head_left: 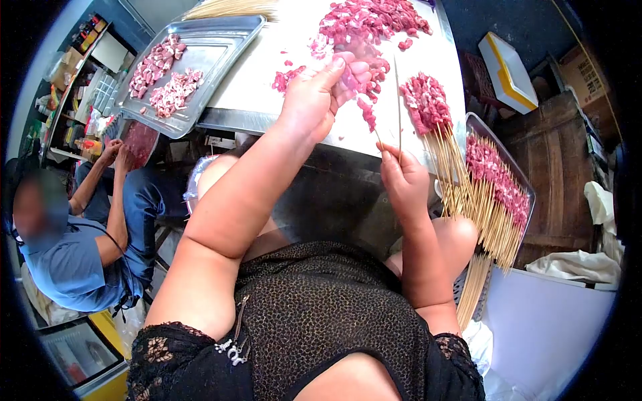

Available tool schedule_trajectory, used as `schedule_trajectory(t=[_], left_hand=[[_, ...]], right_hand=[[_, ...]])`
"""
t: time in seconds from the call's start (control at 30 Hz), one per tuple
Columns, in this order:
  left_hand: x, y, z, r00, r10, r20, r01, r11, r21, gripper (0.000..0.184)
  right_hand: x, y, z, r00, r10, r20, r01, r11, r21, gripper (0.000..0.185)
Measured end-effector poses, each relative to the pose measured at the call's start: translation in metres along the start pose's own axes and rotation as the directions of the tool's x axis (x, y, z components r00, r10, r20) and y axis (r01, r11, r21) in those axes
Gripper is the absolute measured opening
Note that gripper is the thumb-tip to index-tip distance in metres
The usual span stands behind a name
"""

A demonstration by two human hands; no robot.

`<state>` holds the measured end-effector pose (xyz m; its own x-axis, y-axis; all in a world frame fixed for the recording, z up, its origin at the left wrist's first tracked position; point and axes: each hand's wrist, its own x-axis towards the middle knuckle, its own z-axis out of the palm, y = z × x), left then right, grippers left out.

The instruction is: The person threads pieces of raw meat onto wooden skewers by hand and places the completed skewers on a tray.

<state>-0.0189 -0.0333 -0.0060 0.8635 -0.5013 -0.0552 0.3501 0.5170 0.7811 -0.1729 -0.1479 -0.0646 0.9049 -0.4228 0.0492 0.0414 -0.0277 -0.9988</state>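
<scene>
My right hand point(404, 175) is closed around thin wooden skewers. One skewer leans left and carries a few pieces of raw red meat point(366, 115) near its top. Another, a bare skewer point(399, 100), stands almost upright from the same grip. Just beyond that threaded meat, my left hand point(321, 93) is over the white tabletop point(264, 77), its fingers curled around what looks like small pink meat pieces, partly hidden and blurred. A large heap of cut raw meat point(374, 23) lies past the left hand.
Finished meat skewers point(428, 107) lie at the table's right edge. A metal tray point(498, 180) beside my right knee holds many more. At left is a metal tray point(224, 53) with two meat piles; a co-worker point(80, 247) sits below it. Loose bare skewers point(231, 9) lie behind.
</scene>
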Motion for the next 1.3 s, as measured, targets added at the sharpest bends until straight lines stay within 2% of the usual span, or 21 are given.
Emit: schedule_trajectory(t=[0.07, 0.13, 0.27, 0.33, 0.37, 0.47, 0.5, 0.53, 0.6, 0.67, 0.73, 0.8, 0.9, 0.93, 1.0, 1.07, 1.1, 1.13, 1.2, 1.23, 1.3], left_hand=[[-0.001, -0.004, 0.002, 1.0, -0.003, -0.025, 0.001, 0.998, -0.055, 0.026], [-0.002, -0.008, 0.003, 1.0, 0.008, 0.017, -0.006, 0.994, -0.105, 0.027], [-0.007, -0.014, 0.005, 0.998, -0.007, 0.07, 0.012, 0.998, -0.066, 0.026], [-0.009, -0.022, 0.006, 0.992, -0.068, 0.104, 0.071, 0.997, -0.031, 0.024], [-0.007, -0.021, 0.008, 0.996, -0.057, 0.071, 0.061, 0.997, -0.049, 0.023], [-0.003, -0.013, 0.007, 0.998, -0.043, 0.043, 0.046, 0.997, -0.057, 0.023], [-0.004, -0.008, 0.006, 0.999, 0.021, 0.049, -0.017, 0.997, -0.074, 0.022], [-0.005, -0.006, 0.006, 0.998, 0.026, 0.053, -0.022, 0.996, -0.082, 0.022], [-0.005, -0.004, 0.009, 0.998, -0.056, -0.005, 0.054, 0.984, -0.172, 0.019], [-0.007, -0.008, 0.009, 0.998, -0.06, 0.01, 0.061, 0.988, -0.139, 0.02], [-0.01, -0.007, 0.012, 0.997, -0.078, 0.003, 0.077, 0.974, -0.212, 0.021], [-0.014, -0.002, 0.015, 0.996, -0.085, -0.019, 0.078, 0.972, -0.223, 0.024], [-0.019, 0.003, 0.013, 0.991, -0.118, 0.066, 0.127, 0.98, -0.153, 0.032], [-0.018, 0.003, 0.012, 0.986, -0.131, 0.101, 0.145, 0.979, -0.144, 0.038], [-0.019, 0.002, 0.01, 0.98, -0.15, 0.134, 0.169, 0.975, -0.143, 0.045], [-0.021, 0.002, 0.011, 0.967, -0.222, 0.124, 0.237, 0.964, -0.122, 0.057], [-0.003, -0.008, -0.014, 0.893, -0.223, 0.392, 0.316, 0.929, -0.191, 0.072], [-0.006, -0.003, -0.008, 0.892, -0.217, 0.397, 0.314, 0.929, -0.196, 0.072], [-0.013, 0.007, 0.005, 0.959, -0.207, 0.195, 0.241, 0.955, -0.172, 0.081], [-0.009, 0.009, -0.003, 0.938, -0.192, 0.289, 0.242, 0.959, -0.15, 0.085], [-0.004, 0.002, -0.008, 0.938, -0.197, 0.284, 0.24, 0.963, -0.123, 0.084]], right_hand=[[0.0, 0.002, 0.002, 1.0, -0.001, -0.017, 0.001, 1.0, 0.004, 0.019], [-0.001, 0.003, 0.003, 1.0, -0.008, -0.015, 0.008, 1.0, 0.008, 0.019], [0.0, -0.003, 0.004, 1.0, 0.01, -0.019, -0.01, 1.0, -0.003, 0.02], [0.0, -0.011, 0.004, 0.998, 0.065, -0.006, -0.064, 0.997, 0.049, 0.021], [0.001, -0.008, 0.002, 0.998, 0.064, 0.015, -0.065, 0.995, 0.077, 0.022], [0.001, -0.011, 0.001, 0.998, 0.029, 0.051, -0.029, 1.0, -0.001, 0.023], [-0.003, -0.015, 0.001, 0.995, 0.085, 0.043, -0.083, 0.996, -0.037, 0.023], [-0.006, -0.012, 0.001, 0.996, 0.08, 0.043, -0.078, 0.996, -0.045, 0.023], [-0.013, 0.002, 0.002, 0.995, -0.101, 0.015, 0.102, 0.972, -0.211, 0.022], [-0.021, -0.003, 0.007, 0.996, -0.089, 0.017, 0.09, 0.969, -0.231, 0.021], [-0.026, -0.004, 0.014, 0.997, -0.073, 0.033, 0.077, 0.986, -0.151, 0.021], [-0.031, -0.015, 0.024, 0.998, -0.055, 0.034, 0.059, 0.989, -0.139, 0.021], [-0.036, -0.021, 0.038, 0.997, 0.027, 0.066, -0.027, 1.0, 0.005, 0.022], [-0.037, -0.023, 0.04, 0.997, 0.028, 0.066, -0.028, 1.0, -0.002, 0.022], [-0.039, -0.027, 0.042, 0.985, 0.147, 0.088, -0.154, 0.985, 0.078, 0.022], [-0.041, -0.025, 0.044, 0.987, 0.139, 0.08, -0.144, 0.988, 0.056, 0.022], [-0.04, -0.027, 0.043, 0.986, 0.163, 0.045, -0.167, 0.981, 0.095, 0.022], [-0.039, -0.029, 0.043, 0.983, 0.186, 0.01, -0.185, 0.973, 0.135, 0.023], [-0.035, -0.024, 0.034, 0.986, 0.166, -0.018, -0.159, 0.969, 0.189, 0.022], [-0.035, -0.026, 0.033, 0.986, 0.164, -0.029, -0.155, 0.967, 0.202, 0.022], [-0.037, -0.029, 0.033, 0.986, 0.163, -0.039, -0.151, 0.965, 0.214, 0.022]])
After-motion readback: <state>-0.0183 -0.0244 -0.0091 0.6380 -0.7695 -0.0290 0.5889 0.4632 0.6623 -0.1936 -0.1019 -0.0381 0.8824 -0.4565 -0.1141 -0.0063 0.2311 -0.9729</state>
